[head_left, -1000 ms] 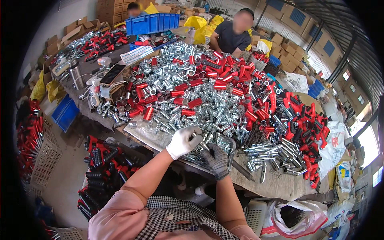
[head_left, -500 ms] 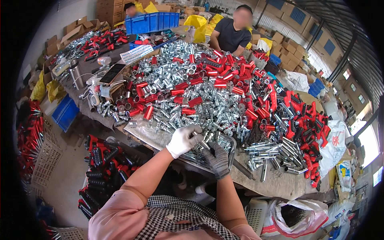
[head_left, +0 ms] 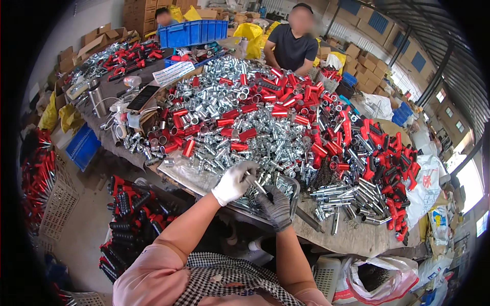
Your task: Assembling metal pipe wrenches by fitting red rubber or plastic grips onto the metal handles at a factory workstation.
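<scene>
My left hand (head_left: 236,182), in a white glove with grey fingertips, is closed near the table's front edge. Opposite it, my right hand (head_left: 275,208) in a grey glove is closed on the lower end of a short silver metal rod (head_left: 260,187). The rod slants between the two hands, its upper end by my left fingers; what those fingers pinch is too small to make out. Both hands are above a clear-rimmed tray (head_left: 294,196) of small metal parts. Just beyond lies a heap of silver metal fittings (head_left: 255,135).
Red sleeves (head_left: 247,134) lie in the heap. Metal tubes (head_left: 352,196) and red-and-black handles (head_left: 398,153) are to the right. A crate of red-and-black tools (head_left: 132,214) stands below left, an open white sack (head_left: 377,280) below right. Across the table is a person (head_left: 293,43).
My hands stay together, and the rod between them now shows more plainly. The person across the table has shifted slightly left and sits more upright.
</scene>
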Demonstrator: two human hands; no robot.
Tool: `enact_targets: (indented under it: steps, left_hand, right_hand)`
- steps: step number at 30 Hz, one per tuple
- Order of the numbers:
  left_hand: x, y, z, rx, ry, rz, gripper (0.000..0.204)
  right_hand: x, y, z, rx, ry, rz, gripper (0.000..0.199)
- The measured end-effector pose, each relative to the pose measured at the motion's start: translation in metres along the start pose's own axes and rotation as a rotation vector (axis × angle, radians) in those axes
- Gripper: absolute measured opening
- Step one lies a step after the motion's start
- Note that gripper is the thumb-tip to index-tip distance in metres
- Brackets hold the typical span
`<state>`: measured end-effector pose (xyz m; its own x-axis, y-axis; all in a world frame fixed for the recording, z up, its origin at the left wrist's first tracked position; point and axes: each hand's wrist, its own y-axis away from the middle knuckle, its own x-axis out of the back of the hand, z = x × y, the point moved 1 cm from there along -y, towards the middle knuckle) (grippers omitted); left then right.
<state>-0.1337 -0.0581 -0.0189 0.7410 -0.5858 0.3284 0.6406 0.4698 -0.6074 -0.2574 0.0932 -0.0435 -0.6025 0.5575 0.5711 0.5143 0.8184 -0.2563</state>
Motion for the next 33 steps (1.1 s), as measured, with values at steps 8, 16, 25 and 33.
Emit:
enact_targets:
  steps: [8,16,25,33]
  left_hand:
    - [0.009,-0.004,0.008,0.014,-0.053,-0.071,0.049]
    - [-0.001,-0.003,0.013,0.035,-0.055,-0.098,0.030]
    - [-0.046,0.004,0.014,-0.282,-0.277,-0.227,0.027]
    - [-0.039,0.003,0.019,-0.187,-0.263,-0.332,0.020]
  right_hand:
    - [0.006,0.002,-0.002,0.019,-0.155,0.092,0.033]
    - [0.000,0.003,0.029,-0.008,-0.559,0.249,0.034]
    - [-0.006,-0.009,0.043,-0.018,-1.196,0.403,0.034]
    - [-0.004,-0.008,0.047,-0.115,-1.246,0.429,0.032]
